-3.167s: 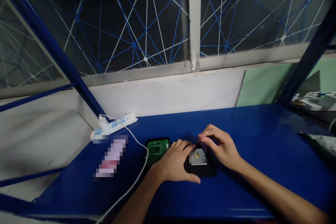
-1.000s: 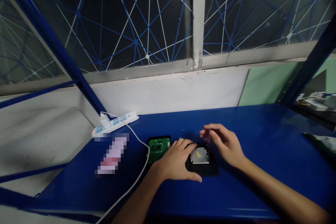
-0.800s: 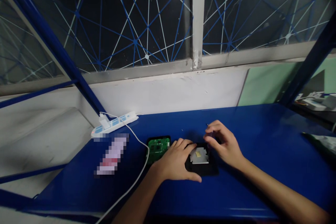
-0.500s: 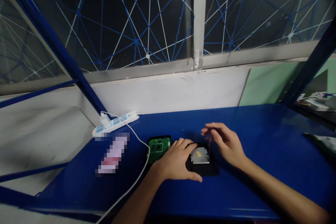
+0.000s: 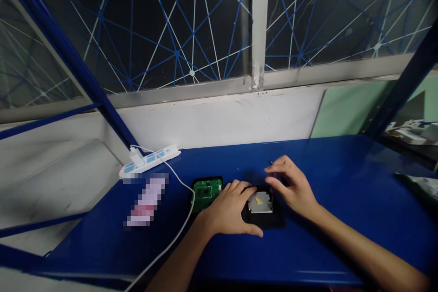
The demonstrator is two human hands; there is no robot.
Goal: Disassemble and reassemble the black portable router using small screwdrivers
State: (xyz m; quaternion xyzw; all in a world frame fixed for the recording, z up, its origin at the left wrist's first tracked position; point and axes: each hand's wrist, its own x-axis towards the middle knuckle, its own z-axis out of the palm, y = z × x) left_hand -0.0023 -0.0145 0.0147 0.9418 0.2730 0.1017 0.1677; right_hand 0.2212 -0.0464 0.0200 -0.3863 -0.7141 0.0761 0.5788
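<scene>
My left hand [image 5: 230,210] lies flat with fingers spread, its fingertips over the left edge of a black device housing [image 5: 273,222]. In that housing sits a silver metal plate [image 5: 262,205] with a small yellow patch. A green circuit board [image 5: 205,191] in a black shell lies left of my hand, partly covered by it. My right hand [image 5: 290,187] is closed in a pinch above the housing's right edge. Between its fingers stands a thin, roughly upright tool that looks like a slim screwdriver [image 5: 274,174]; its lower end is too blurred to make out.
A white power strip [image 5: 153,160] with a plugged-in charger is at the back left. Its white cable [image 5: 183,228] runs past the circuit board to the front edge. A blurred-out pale pink object [image 5: 147,203] lies on the blue table [image 5: 328,255]. A window is behind.
My right hand has shifted slightly, its fingers closing more around the thin tool, whose dark upper end now shows above them. My left hand and the device parts have stayed put.
</scene>
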